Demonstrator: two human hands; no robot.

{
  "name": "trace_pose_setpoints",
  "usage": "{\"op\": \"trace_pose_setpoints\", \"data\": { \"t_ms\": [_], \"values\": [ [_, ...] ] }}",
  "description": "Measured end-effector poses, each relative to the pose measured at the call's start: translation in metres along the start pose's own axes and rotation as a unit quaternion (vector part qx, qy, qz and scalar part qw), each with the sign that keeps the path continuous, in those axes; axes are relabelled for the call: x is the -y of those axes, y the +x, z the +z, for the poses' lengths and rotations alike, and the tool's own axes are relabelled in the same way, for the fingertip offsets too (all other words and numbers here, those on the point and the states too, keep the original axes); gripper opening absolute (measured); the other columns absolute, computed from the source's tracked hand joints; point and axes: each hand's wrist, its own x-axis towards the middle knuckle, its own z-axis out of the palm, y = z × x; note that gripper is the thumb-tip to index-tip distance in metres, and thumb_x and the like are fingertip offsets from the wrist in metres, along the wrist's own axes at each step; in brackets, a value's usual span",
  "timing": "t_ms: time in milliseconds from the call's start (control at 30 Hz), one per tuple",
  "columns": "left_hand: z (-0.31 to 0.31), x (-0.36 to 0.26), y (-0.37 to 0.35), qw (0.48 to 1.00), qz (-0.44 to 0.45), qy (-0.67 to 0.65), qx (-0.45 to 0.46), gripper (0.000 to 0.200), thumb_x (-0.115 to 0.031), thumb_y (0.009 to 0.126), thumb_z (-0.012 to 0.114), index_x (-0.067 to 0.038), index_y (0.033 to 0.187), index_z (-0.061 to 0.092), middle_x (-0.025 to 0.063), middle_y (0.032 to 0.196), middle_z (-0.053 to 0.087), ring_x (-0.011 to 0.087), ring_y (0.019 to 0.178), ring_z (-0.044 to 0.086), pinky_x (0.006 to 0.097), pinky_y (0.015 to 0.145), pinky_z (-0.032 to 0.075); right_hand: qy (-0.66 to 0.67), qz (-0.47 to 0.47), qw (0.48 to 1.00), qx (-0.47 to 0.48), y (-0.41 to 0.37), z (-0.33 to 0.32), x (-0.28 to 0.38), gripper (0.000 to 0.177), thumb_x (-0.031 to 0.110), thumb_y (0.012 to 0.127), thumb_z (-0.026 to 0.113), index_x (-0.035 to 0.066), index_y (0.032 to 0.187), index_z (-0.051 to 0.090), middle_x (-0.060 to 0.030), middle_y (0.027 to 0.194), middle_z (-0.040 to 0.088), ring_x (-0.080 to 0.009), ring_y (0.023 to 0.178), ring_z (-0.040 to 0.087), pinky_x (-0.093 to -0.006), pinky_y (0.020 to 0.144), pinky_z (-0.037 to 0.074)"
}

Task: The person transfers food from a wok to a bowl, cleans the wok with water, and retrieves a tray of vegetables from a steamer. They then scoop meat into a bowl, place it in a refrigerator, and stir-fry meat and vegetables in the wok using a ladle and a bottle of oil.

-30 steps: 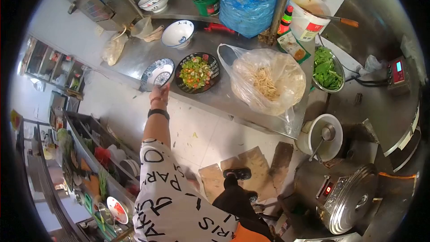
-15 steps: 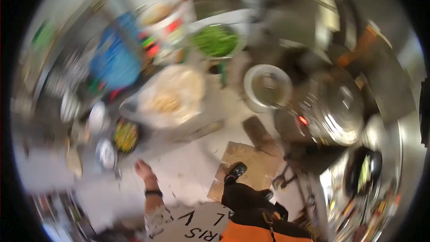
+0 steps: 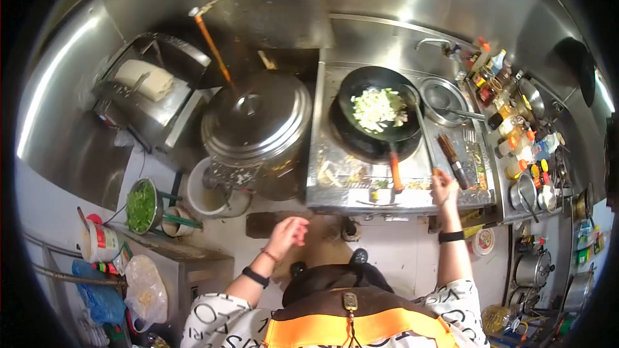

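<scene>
My left hand [image 3: 288, 237] hangs in front of my body, short of the stove's front edge, its fingers curled; whether it holds anything is too small to tell. Over the front right of the stove [image 3: 354, 202], my right hand [image 3: 445, 188] is closed around the end of a long-handled metal ladle [image 3: 424, 130]. The ladle reaches up to the right side of a black wok [image 3: 353, 84]. Chopped pale green vegetables [image 3: 374, 108] lie in the wok, whose orange handle [image 3: 395, 171] points toward me.
A large lidded pot [image 3: 258, 119] stands left of the stove. Right of the wok are a metal bowl [image 3: 442, 100] and a brush [image 3: 453, 160]. Bottles [image 3: 509, 148] crowd the right shelf. Greens [image 3: 140, 207] fill a bowl at the left.
The view has swung from the floor and side shelves to the stove. My right hand, out of view before, now grips the ladle. My left hand's fingers have curled.
</scene>
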Motion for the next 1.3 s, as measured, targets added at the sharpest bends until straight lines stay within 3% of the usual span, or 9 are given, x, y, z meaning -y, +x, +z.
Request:
{"op": "trace_pose_setpoints", "data": {
  "t_ms": [200,267,500,633,700,733,767,933,1300],
  "values": [
    [0.211,-0.003,0.164,0.94,-0.146,-0.285,0.114,0.035,-0.033,0.09,0.046,-0.002,0.107,0.05,0.0126,0.095,0.056,0.0194,0.085,0.057,0.0346,0.079,0.047,0.079,0.075,0.984,0.138,0.009,0.015,0.039,0.03,0.013,0.082,0.057,0.001,0.11,0.056,-0.0015,0.06,0.055,-0.0069,0.046,0.047,-0.0232,0.04,0.038],
    [0.242,-0.005,0.193,0.906,-0.151,-0.376,0.125,0.03,-0.03,0.089,0.051,-0.003,0.102,0.051,0.0107,0.088,0.057,0.0176,0.078,0.058,0.0322,0.072,0.05,-0.087,-0.162,0.977,0.106,0.014,0.003,0.023,0.033,0.011,0.078,0.06,0.001,0.109,0.056,-0.0096,0.069,0.061,-0.0178,0.056,0.057,-0.0282,0.053,0.046],
    [0.186,-0.054,0.137,0.961,-0.141,-0.231,0.057,0.011,-0.008,0.081,0.058,-0.005,0.085,0.048,0.0019,0.065,0.049,0.0091,0.047,0.045,0.02,0.039,0.036,-0.208,-0.169,0.953,0.14,-0.044,-0.155,0.064,0.038,-0.002,0.068,0.063,0.008,0.105,0.061,-0.0142,0.083,0.063,-0.0311,0.076,0.062,-0.0335,0.066,0.05],
    [0.177,-0.09,0.093,0.968,-0.189,-0.159,0.042,0.008,-0.007,0.083,0.054,-0.003,0.083,0.048,0.0028,0.062,0.048,0.0097,0.047,0.046,0.0212,0.04,0.036,-0.092,0.04,0.977,0.19,-0.027,-0.19,0.082,0.031,-0.01,0.075,0.056,-0.001,0.104,0.061,-0.0014,0.078,0.062,-0.0068,0.073,0.056,-0.0229,0.067,0.047],
    [0.179,-0.092,0.126,0.96,-0.174,-0.211,0.066,0.011,-0.008,0.083,0.055,-0.002,0.075,0.049,0.0032,0.061,0.049,0.0089,0.047,0.046,0.0212,0.04,0.036,-0.2,-0.106,0.955,0.192,-0.002,-0.17,0.093,0.023,-0.005,0.077,0.059,-0.004,0.1,0.06,0.0002,0.074,0.058,-0.004,0.07,0.048,-0.0223,0.061,0.044],
    [0.175,-0.086,0.149,0.963,-0.142,-0.207,0.097,0.012,-0.008,0.083,0.055,-0.002,0.074,0.049,0.0025,0.06,0.048,0.0083,0.046,0.046,0.0201,0.041,0.035,0.039,0.09,0.975,0.198,0.018,-0.153,0.07,0.024,-0.005,0.076,0.059,-0.003,0.1,0.06,0.0008,0.077,0.059,-0.004,0.073,0.049,-0.0211,0.065,0.044],
    [0.179,-0.089,0.159,0.961,-0.165,-0.217,0.046,0.013,-0.009,0.083,0.055,-0.002,0.073,0.05,0.0025,0.058,0.047,0.0086,0.045,0.045,0.0202,0.041,0.034,-0.179,-0.111,0.952,0.221,0.023,-0.135,0.095,0.026,-0.004,0.075,0.06,-0.003,0.101,0.06,-0.002,0.085,0.063,-0.0059,0.078,0.054,-0.021,0.07,0.044],
    [0.139,-0.045,0.101,0.96,-0.162,-0.201,0.113,0.008,-0.01,0.084,0.053,-0.003,0.084,0.048,0.0036,0.061,0.048,0.0113,0.044,0.044,0.0248,0.039,0.035,-0.086,-0.144,0.978,0.128,0.018,-0.11,0.108,0.037,-0.002,0.076,0.06,-0.005,0.112,0.052,-0.014,0.098,0.064,-0.0157,0.096,0.059,-0.0249,0.08,0.045],
    [0.17,-0.074,0.182,0.968,-0.166,-0.173,0.073,0.009,-0.005,0.08,0.056,-0.003,0.076,0.049,0.0032,0.064,0.05,0.0091,0.048,0.047,0.0213,0.041,0.039,0.118,0.121,0.98,0.101,-0.005,-0.018,0.052,0.032,0.009,0.082,0.056,0.004,0.113,0.055,0.0037,0.064,0.05,-0.0037,0.046,0.041,-0.0185,0.039,0.032]
  ]
}}
